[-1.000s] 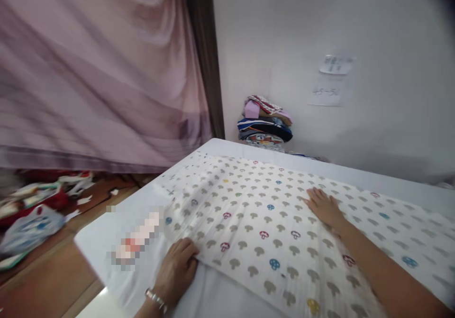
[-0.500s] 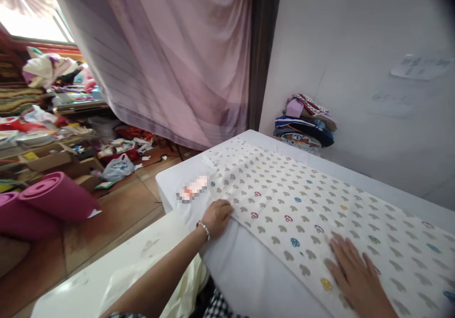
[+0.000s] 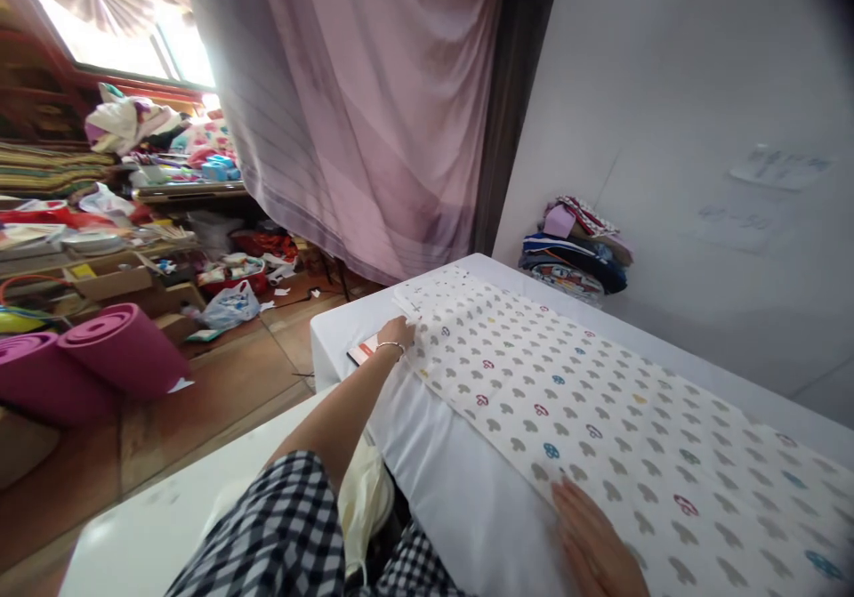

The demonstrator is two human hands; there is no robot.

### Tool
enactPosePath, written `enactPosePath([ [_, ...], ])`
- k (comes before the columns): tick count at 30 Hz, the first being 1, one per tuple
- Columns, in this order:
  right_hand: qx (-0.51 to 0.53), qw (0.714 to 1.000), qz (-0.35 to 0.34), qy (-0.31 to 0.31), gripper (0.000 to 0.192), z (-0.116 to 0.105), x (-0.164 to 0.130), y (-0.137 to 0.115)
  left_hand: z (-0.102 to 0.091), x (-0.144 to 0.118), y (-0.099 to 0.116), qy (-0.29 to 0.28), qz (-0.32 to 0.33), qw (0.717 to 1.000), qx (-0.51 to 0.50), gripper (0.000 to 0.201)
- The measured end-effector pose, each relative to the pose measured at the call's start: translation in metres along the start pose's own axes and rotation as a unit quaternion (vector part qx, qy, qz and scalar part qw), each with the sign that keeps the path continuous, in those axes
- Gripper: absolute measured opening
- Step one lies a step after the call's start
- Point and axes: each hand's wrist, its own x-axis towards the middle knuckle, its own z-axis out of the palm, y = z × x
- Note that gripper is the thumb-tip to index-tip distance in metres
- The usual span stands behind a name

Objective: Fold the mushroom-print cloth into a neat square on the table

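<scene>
A long white fabric (image 3: 534,357) with grey and coloured mushroom prints lies spread over the white-covered table (image 3: 427,463). At its left edge, towards the far end, my left hand (image 3: 398,334) is closed on the fabric's edge; its fingertips are partly hidden. A bracelet circles that wrist. Beneath the wrist, a flat pale item with an orange mark (image 3: 364,350) is partly covered. My right hand (image 3: 593,539) rests flat along the near edge of the fabric, fingers stretched out and slightly blurred.
A stack of folded cloths (image 3: 577,250) sits at the table's far side by the wall. A pink curtain (image 3: 387,116) hangs behind. Left are a white surface (image 3: 180,499), rolled pink mats (image 3: 126,357) and cluttered boxes (image 3: 110,277) on the floor.
My left hand has moved farther along the fabric's left edge, over the pale item. My right hand has slid left to the near edge. The view has shifted slightly.
</scene>
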Motion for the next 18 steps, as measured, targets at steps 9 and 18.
enactPosePath([
  [9, 0.001, 1.0, 0.004, 0.03, 0.031, 0.013, -0.008, 0.011, -0.002, 0.026, 0.006, -0.057, -0.046, 0.997, -0.013, 0.045],
  [18, 0.019, 0.999, 0.039, 0.011, 0.029, 0.019, -0.01, 0.016, 0.008, 0.045, 0.003, -0.06, -0.057, 0.996, -0.031, 0.052],
])
